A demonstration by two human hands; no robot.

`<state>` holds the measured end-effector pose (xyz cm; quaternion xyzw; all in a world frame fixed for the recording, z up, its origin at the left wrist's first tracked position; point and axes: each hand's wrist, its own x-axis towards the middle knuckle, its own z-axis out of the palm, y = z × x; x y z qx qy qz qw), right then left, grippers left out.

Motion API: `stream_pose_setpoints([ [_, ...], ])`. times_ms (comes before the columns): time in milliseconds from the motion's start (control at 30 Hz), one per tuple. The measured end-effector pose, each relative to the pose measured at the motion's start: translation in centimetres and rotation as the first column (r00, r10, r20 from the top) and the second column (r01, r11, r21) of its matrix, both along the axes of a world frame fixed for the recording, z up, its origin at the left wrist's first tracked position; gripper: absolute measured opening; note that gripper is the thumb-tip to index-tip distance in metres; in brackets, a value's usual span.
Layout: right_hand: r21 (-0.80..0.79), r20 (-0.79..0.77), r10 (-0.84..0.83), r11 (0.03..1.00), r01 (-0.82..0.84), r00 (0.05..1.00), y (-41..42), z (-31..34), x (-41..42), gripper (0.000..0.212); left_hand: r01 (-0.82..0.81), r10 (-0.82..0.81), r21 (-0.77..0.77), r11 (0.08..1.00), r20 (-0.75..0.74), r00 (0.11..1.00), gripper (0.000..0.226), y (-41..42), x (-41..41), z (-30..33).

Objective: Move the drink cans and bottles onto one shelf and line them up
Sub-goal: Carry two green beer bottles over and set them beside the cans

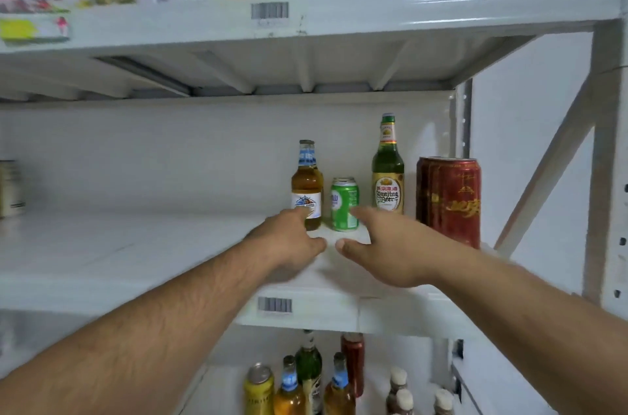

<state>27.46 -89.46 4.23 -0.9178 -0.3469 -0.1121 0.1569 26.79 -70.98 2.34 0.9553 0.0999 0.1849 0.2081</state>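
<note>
Flanking the green can, left hand and right hand, fingers outstretched

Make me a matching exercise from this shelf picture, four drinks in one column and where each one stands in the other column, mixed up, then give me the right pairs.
Column one:
1. amber bottle
2. green can
3. green bottle
4. yellow can

Column two:
A. on the lower shelf, at the left end of the drinks there
B. on the middle shelf, just left of the red cans
C. on the middle shelf, between the two bottles
D. on the middle shelf, by the left hand

Pairs: 1-D, 2-C, 3-B, 4-A
</note>
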Motion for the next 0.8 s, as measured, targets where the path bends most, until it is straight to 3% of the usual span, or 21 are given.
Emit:
stream_pose_setpoints([
  [133, -0.033, -0.029, 0.132, 0.991, -0.133, 0.991, 9.2, 0.0, -2.8, 0.07, -0.174, 0.175, 0.039, 0.984, -0.026, 0.984, 0.082, 8.5, -6.6, 0.0],
  [367, -0.063, -0.067, 0.339, 0.937, -0.344, 0.938, 24.3, -0.5, -10.1, 0.079, -0.419, 0.419, -0.028, 0.907, -0.027, 0.908, 0.081, 20.5, -19.3, -1.1],
  [800, -0.063, -0.104, 0.518, 0.849, -0.525, 0.849, 41.5, -0.9, -22.9, 0.069, -0.635, 0.636, -0.115, 0.764, -0.024, 0.771, 0.076, 33.1, -35.4, -2.8],
])
